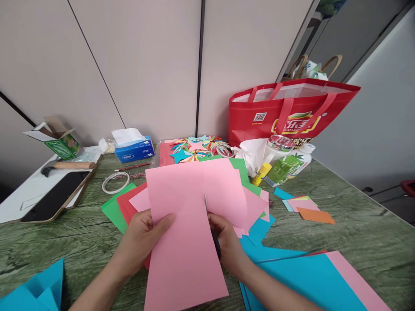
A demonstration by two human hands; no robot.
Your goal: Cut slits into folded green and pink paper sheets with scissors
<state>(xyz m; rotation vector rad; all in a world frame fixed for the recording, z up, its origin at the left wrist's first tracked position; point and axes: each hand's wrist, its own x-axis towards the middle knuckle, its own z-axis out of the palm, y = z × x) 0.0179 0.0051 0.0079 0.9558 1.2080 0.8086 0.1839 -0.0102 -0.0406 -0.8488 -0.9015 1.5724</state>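
Observation:
A pink sheet of paper (pixel 184 259) is held up in front of me above the table, cut from its near edge to around its middle. My left hand (pixel 145 233) pinches its left side, thumb on top. My right hand (pixel 227 242) grips a pair of scissors (pixel 215 242) with dark handles; a thin blade shows at the end of the cut. The strip to the right of the cut curls up over my right hand. Beneath the sheet lie red paper (pixel 126 201), green paper (pixel 115 211) and more pink pieces, partly hidden.
Blue sheets (pixel 298 276) lie at the right front and folded blue paper (pixel 39 289) at the left front. Behind are a tape roll (pixel 116 183), tissue box (pixel 134 150), paper stars (pixel 196 147), glue stick (pixel 261 174) and red bag (pixel 253 125). A phone (pixel 55 198) and hammer (pixel 68 166) are left.

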